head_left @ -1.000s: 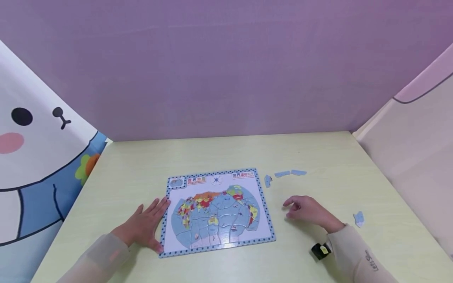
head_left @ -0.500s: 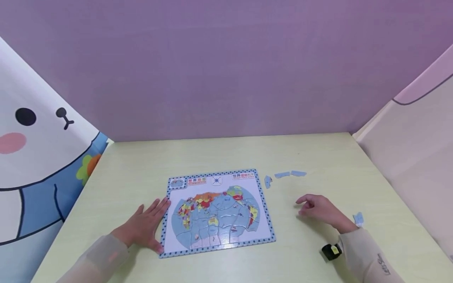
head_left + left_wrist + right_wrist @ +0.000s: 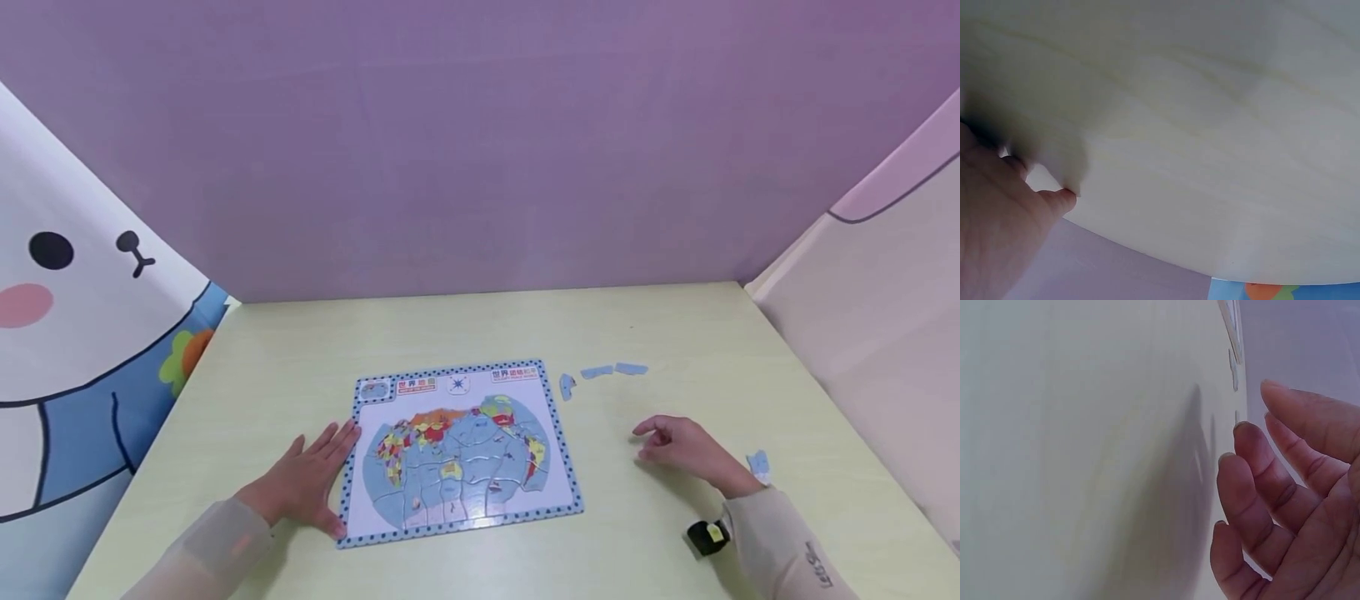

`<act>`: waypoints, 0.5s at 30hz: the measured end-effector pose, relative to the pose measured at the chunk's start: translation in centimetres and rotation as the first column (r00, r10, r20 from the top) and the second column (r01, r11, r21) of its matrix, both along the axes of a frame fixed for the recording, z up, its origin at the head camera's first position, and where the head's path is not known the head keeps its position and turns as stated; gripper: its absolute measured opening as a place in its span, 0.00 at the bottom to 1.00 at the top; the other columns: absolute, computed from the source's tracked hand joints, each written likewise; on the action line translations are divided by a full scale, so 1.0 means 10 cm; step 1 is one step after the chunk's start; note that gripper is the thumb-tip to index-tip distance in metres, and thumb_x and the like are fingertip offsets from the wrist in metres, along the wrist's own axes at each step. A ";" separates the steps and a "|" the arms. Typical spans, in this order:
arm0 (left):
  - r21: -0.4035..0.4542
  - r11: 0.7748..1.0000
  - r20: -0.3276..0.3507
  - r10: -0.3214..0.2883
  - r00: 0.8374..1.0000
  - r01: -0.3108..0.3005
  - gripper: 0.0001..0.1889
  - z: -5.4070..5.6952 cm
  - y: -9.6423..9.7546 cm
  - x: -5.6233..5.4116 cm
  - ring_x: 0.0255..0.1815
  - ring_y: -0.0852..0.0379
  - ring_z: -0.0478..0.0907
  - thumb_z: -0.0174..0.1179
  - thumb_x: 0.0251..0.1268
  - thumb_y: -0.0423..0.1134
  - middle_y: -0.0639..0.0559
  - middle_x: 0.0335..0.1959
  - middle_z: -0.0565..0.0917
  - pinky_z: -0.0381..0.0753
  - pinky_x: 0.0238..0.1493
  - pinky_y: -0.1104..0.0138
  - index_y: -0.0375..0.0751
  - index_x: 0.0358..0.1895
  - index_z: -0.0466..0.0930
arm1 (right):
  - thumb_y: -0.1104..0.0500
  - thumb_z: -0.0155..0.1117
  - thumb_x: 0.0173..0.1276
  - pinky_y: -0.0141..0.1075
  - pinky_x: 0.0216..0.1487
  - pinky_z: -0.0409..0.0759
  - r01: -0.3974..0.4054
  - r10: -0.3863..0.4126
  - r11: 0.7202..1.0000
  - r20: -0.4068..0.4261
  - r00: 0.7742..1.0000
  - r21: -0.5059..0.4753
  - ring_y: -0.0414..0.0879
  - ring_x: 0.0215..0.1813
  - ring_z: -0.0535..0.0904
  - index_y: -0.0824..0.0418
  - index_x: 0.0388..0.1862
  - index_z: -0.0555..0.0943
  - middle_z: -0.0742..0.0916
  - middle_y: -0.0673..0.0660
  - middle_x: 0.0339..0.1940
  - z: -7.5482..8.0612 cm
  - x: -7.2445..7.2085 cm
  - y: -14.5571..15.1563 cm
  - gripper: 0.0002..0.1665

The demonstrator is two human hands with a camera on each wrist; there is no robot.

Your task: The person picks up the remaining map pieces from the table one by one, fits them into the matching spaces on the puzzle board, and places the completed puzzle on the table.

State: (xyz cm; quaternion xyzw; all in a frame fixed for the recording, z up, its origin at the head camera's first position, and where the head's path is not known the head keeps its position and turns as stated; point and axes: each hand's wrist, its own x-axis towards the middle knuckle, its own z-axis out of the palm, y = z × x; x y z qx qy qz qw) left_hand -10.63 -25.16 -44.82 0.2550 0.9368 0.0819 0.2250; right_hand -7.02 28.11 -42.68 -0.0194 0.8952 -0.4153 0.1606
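A world-map jigsaw puzzle (image 3: 468,521) lies on the table, with most of its map area filled by interlocked pieces and white gaps along the oval's top and lower right. My left hand (image 3: 303,482) lies spread against the puzzle's left edge, fingertips touching its dotted border. Above the table, right of the puzzle, hovers my right hand (image 3: 686,448); its fingers curl loosely and nothing is between them, as the right wrist view of the hand (image 3: 1291,494) confirms. The left wrist view catches only part of the left hand (image 3: 1004,219).
Loose blue puzzle pieces lie beyond the puzzle's right edge: one upright piece (image 3: 567,386) and two flat strips, a nearer strip (image 3: 597,372) and a farther strip (image 3: 632,368). Another piece (image 3: 759,462) sits by the right wrist. A purple cloth (image 3: 480,167) walls the table's back.
My right hand has drawn away to the right from the puzzle, then nearly stopped. The left hand and the puzzle have stayed in place.
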 end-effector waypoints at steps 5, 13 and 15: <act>0.017 1.000 0.001 0.000 1.000 0.000 0.71 -0.01 -0.01 0.01 0.74 0.32 0.44 0.71 0.27 0.72 0.34 0.75 0.51 0.43 0.63 0.30 0.30 0.74 0.48 | 0.66 0.67 0.59 0.31 0.31 0.73 -0.011 0.011 1.000 -0.006 1.000 0.012 0.43 0.29 0.72 0.72 0.46 0.79 0.79 0.52 0.26 -0.03 0.06 0.08 0.16; 0.013 1.000 0.006 0.011 1.000 -0.011 0.72 0.00 0.00 0.01 0.74 0.33 0.44 0.71 0.27 0.72 0.36 0.75 0.50 0.42 0.64 0.31 0.31 0.74 0.47 | 0.64 0.67 0.60 0.31 0.32 0.73 -0.005 0.005 0.999 -0.013 1.000 0.038 0.40 0.30 0.72 0.71 0.46 0.79 0.80 0.52 0.27 -0.06 0.11 0.19 0.17; 0.012 1.000 0.007 0.014 1.000 -0.014 0.72 0.01 -0.01 0.01 0.74 0.33 0.44 0.71 0.27 0.72 0.35 0.76 0.50 0.42 0.64 0.31 0.31 0.74 0.47 | 0.64 0.67 0.60 0.30 0.32 0.73 -0.005 0.006 0.999 -0.022 1.000 0.039 0.40 0.30 0.72 0.71 0.46 0.79 0.80 0.52 0.27 -0.06 0.11 0.20 0.16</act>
